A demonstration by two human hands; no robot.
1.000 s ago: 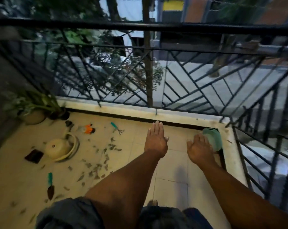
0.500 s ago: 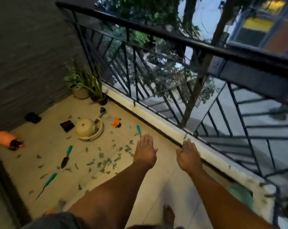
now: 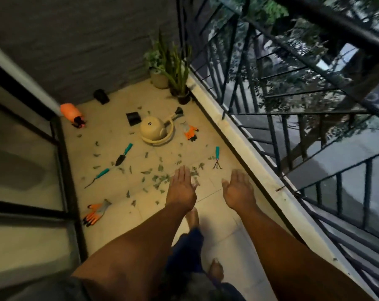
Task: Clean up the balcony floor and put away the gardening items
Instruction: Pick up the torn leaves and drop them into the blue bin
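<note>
Green leaf scraps point(image 3: 160, 178) litter the tiled balcony floor point(image 3: 110, 205). A beige watering can point(image 3: 157, 130) lies in the middle. Around it are a teal-handled trowel point(image 3: 123, 154), a teal-handled weeder point(image 3: 98, 176) and a small teal hand rake point(image 3: 217, 158). One orange and grey glove point(image 3: 190, 132) lies by the can, another glove point(image 3: 96, 212) near the door. An orange spray bottle point(image 3: 72, 114) lies at the far left. My left hand point(image 3: 181, 187) and my right hand point(image 3: 238, 189) are held out above the floor, fingers straight, holding nothing.
Two potted plants point(image 3: 169, 70) stand in the far corner. A black pot point(image 3: 101, 96) and a black square tray point(image 3: 133, 118) sit near the grey wall. A black metal railing point(image 3: 271, 118) runs along the right above a pale ledge. A glass door frame point(image 3: 62, 161) lines the left.
The view has swung left, from facing the railing to looking along the balcony floor. Both hands stay held out and empty. The green pot by the ledge has left the view.
</note>
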